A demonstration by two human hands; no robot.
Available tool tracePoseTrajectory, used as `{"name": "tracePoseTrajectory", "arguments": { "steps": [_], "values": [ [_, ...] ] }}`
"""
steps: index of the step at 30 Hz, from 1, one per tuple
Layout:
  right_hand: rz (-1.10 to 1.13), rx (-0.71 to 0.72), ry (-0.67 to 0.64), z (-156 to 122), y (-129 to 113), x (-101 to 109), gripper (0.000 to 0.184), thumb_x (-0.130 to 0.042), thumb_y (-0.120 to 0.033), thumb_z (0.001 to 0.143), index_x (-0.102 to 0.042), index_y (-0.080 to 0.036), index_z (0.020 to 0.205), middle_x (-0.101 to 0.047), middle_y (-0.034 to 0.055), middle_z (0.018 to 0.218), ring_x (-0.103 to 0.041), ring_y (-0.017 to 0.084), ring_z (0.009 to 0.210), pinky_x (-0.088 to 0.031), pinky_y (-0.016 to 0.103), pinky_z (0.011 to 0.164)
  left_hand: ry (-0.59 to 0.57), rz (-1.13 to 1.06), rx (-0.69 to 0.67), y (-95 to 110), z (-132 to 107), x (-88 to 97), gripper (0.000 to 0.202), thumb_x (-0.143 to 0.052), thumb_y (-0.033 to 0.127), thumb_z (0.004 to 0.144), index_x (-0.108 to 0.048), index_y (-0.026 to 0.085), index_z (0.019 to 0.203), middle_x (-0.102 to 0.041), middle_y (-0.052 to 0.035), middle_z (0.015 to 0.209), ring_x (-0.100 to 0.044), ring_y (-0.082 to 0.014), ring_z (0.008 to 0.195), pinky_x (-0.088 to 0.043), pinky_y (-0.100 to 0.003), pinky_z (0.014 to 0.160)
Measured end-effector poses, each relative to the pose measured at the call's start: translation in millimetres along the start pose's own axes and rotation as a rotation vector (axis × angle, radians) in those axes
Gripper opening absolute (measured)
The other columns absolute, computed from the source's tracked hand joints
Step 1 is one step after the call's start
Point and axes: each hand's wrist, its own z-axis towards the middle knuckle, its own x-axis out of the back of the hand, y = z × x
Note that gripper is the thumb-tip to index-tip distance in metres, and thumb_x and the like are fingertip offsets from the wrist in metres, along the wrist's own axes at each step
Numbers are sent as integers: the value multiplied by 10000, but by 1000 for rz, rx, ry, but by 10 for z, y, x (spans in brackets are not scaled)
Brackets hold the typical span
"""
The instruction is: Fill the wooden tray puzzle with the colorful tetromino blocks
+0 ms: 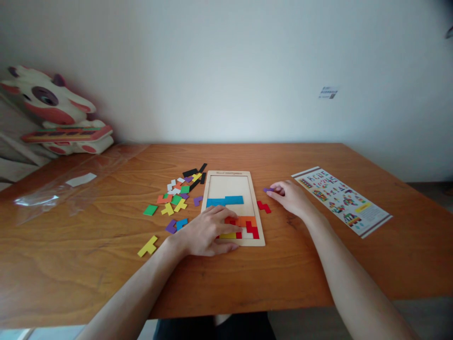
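Note:
A shallow wooden puzzle tray [254, 203] lies on the table in front of me. Inside it sit a blue piece [226, 201], an orange piece [247, 220], red pieces and a yellow one near the front edge. My left hand [208, 231] rests flat over the tray's front left corner, fingers stretched onto the pieces there. My right hand [292, 196] is just right of the tray, fingertips pinched on a small purple piece [268, 190]. A loose red piece [264, 207] lies between that hand and the tray.
Several loose coloured pieces [177, 198] are scattered left of the tray, with a yellow one [147, 246] nearer me. A printed pattern sheet [341, 199] lies at the right. Clear plastic wrap [71, 186] and a cow-shaped toy [56, 113] sit at far left.

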Motion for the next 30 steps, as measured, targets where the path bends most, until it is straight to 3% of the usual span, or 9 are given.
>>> {"name": "tracePoseTrajectory", "arguments": {
  "steps": [6, 11, 15, 17, 21, 30],
  "values": [
    [103, -123, -60, -12, -108, 37, 227, -758, -366, 744, -644, -197, 843, -719, 55, 825, -663, 195, 715, -525, 319, 674, -7, 10, 48, 0, 14, -20, 375, -623, 445, 901, -672, 253, 1219, -613, -101, 1234, -569, -275, 1123, -457, -448, 1009],
    [351, -96, -86, -38, -291, 43, 213, -688, -387, 800, -624, -189, 845, -718, 54, 813, -670, 185, 732, -528, 326, 718, 19, 14, 105, -5, 23, -44, 373, -609, 454, 910, -660, 249, 1217, -609, -92, 1242, -559, -274, 1145, -453, -444, 1017],
    [596, -67, -277, -104, -507, 87, 349, -651, -384, 835, -632, -175, 1114, -715, 47, 902, -680, 161, 728, -542, 318, 729, 54, 8, 138, -12, 18, -72, 434, -635, 463, 892, -623, 238, 1262, -607, -100, 1256, -559, -280, 1159, -457, -444, 1023],
    [641, -75, -432, -148, -604, 105, 355, -672, -373, 818, -656, -179, 1115, -712, 42, 924, -695, 164, 790, -545, 315, 770, 64, -12, 139, -10, 18, -77, 493, -643, 465, 886, -580, 221, 1310, -607, -110, 1273, -562, -280, 1167, -451, -441, 1035],
    [606, -66, -606, -216, -719, 77, 270, -684, -399, 810, -703, -177, 964, -729, 46, 893, -690, 172, 815, -540, 314, 774, 59, -39, 128, 1, 24, -73, 525, -638, 443, 892, -533, 214, 1353, -601, -110, 1301, -562, -270, 1190, -439, -423, 1053],
    [427, 3, -615, -355, -840, -44, 173, -693, -341, 813, -697, -168, 827, -731, 44, 765, -659, 160, 684, -495, 258, 616, 28, -31, 140, -8, 29, -63, 510, -644, 446, 887, -553, 232, 1342, -595, -105, 1269, -559, -273, 1172, -435, -433, 1045]
  ]
}}
